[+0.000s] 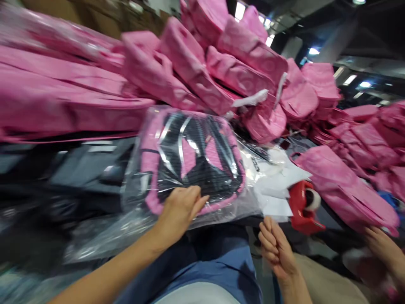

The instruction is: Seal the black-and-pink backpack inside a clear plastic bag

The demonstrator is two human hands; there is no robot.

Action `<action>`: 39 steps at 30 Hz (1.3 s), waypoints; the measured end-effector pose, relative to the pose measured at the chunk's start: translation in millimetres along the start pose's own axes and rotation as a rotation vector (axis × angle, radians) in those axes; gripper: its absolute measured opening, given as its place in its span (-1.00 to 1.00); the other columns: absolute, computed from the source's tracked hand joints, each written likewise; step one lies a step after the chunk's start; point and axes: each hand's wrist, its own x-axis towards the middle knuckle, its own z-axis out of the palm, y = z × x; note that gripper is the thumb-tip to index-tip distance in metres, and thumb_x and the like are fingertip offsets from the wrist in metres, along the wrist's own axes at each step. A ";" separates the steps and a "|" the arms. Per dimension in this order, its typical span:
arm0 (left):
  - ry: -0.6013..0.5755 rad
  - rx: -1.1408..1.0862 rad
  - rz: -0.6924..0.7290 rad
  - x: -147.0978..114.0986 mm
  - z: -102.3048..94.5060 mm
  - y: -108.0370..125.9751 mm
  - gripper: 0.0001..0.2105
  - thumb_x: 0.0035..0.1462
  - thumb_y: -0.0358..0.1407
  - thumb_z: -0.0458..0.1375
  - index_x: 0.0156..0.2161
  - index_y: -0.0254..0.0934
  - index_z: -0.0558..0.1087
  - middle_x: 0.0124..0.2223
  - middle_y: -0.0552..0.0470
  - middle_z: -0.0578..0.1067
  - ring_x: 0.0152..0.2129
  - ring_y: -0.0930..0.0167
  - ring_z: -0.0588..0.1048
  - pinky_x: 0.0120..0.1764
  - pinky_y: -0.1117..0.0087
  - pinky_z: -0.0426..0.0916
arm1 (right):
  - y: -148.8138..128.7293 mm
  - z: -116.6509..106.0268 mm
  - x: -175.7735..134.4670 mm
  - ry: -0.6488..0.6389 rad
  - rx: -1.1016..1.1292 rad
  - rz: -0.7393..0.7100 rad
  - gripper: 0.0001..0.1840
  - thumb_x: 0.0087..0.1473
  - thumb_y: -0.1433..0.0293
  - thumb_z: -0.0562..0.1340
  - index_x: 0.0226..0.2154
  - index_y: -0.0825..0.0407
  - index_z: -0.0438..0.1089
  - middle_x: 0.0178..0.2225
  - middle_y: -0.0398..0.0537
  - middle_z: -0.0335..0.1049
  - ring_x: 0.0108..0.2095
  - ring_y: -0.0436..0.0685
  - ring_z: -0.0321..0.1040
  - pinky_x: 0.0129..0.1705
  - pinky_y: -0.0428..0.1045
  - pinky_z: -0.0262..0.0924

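A pink and black backpack lies inside a clear plastic bag in front of me, its black padded back and straps facing up. My left hand is closed over the near side of the bag, with the thumb pointing right, and appears to pinch the plastic. To the right, just off the table's near edge, my right hand is raised with curled fingers. Whatever those fingers hold, if anything, is hidden. Nearest to that hand are white papers and a red tape dispenser.
Pink bags are heaped along the back. Dark folded pieces and a loose plastic sheet lie at left. Another pink bag lies at right, where a co-worker's hand touches its near end.
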 end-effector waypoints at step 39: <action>-0.008 0.068 0.022 1.7 4.7 -2.4 -0.74 0.44 -0.26 0.03 -0.35 -0.24 0.30 -0.42 0.09 0.41 -0.46 0.36 0.39 -0.29 0.31 0.22 | -68.1 98.2 100.6 -0.418 -1.597 -0.734 -0.66 0.13 0.23 0.39 -0.43 -0.02 0.24 -0.54 -0.26 0.25 -0.54 -0.02 0.17 -0.47 -0.10 -0.06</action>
